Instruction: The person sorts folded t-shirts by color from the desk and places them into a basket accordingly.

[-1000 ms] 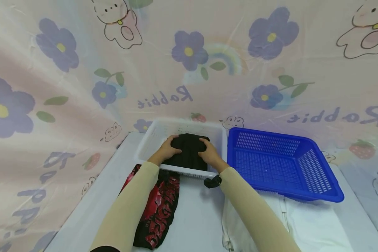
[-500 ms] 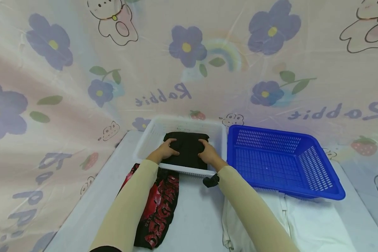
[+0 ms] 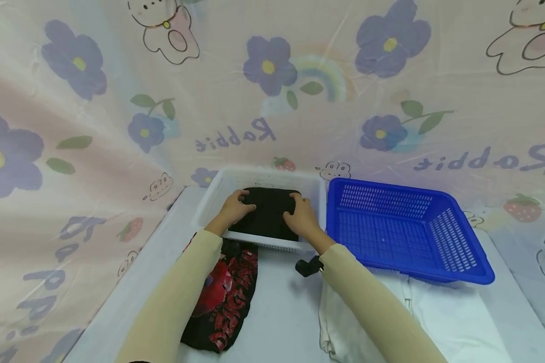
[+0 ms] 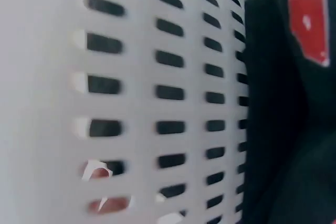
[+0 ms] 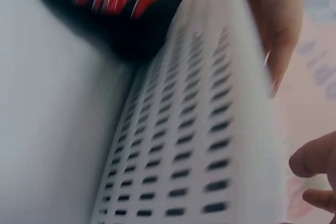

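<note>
A folded black cloth [image 3: 270, 214] lies in the white perforated basket [image 3: 263, 241]. On its left edge rests my left hand [image 3: 233, 209], thumb spread toward the middle. My right hand [image 3: 303, 218] touches the right edge, thumb and fingers apart. Neither hand visibly grips the cloth. In the right wrist view, fingers of the right hand [image 5: 320, 166] and the left hand [image 5: 275, 19] show beyond the basket rim. The left wrist view is mostly the basket wall [image 4: 136, 103]. A black garment with red print [image 3: 227, 302] lies before the basket, partly under my left sleeve.
A blue perforated basket [image 3: 390, 187] stands right of the white one. White folded fabric [image 3: 454, 312] lies in front of it, partly beneath my right sleeve. A patterned curtain [image 3: 272, 126] closes off the back and left. A black device [image 3: 309, 266] hangs at my right wrist.
The black cloth now lies flatter and smoother in the white basket. My left hand has shifted slightly left and up, and the right hand's fingers have moved to the cloth's far right corner.
</note>
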Action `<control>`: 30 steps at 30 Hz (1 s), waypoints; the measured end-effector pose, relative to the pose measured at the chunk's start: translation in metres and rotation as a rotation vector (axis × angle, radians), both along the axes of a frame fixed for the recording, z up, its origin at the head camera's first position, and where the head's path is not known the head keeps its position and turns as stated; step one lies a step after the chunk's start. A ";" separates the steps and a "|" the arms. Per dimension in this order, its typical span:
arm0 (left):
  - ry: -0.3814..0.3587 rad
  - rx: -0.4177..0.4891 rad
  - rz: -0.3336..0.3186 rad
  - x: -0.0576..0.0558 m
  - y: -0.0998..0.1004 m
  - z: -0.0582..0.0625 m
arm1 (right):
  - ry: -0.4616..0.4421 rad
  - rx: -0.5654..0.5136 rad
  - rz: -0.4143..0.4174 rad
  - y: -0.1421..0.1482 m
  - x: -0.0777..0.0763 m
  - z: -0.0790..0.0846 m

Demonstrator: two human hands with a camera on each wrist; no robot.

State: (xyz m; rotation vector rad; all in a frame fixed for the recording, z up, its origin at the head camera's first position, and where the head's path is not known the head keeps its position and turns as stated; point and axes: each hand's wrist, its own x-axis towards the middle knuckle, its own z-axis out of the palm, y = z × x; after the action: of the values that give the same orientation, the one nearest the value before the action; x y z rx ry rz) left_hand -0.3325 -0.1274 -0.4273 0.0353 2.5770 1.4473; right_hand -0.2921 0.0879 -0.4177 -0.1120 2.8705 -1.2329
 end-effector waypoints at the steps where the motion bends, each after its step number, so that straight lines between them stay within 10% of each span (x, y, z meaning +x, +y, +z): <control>1: 0.022 0.000 -0.011 0.002 -0.001 0.003 | 0.010 -0.015 0.012 0.000 0.004 0.004; 14: 0.227 0.287 -0.186 0.059 -0.021 0.033 | 0.119 -0.099 0.188 0.010 0.070 0.026; 22: 0.245 0.305 -0.325 0.090 -0.035 0.027 | 0.173 -0.106 0.151 0.013 0.090 0.021; 30: 0.221 0.312 -0.331 0.125 -0.063 0.011 | 0.258 -0.202 0.141 0.007 0.109 0.011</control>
State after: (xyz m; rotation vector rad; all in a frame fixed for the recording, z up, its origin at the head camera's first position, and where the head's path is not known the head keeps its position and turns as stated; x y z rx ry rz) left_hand -0.2077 -0.1900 -0.4161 0.6646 2.3231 1.7698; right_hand -0.1827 0.0948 -0.4066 -0.5026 2.8687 -1.5811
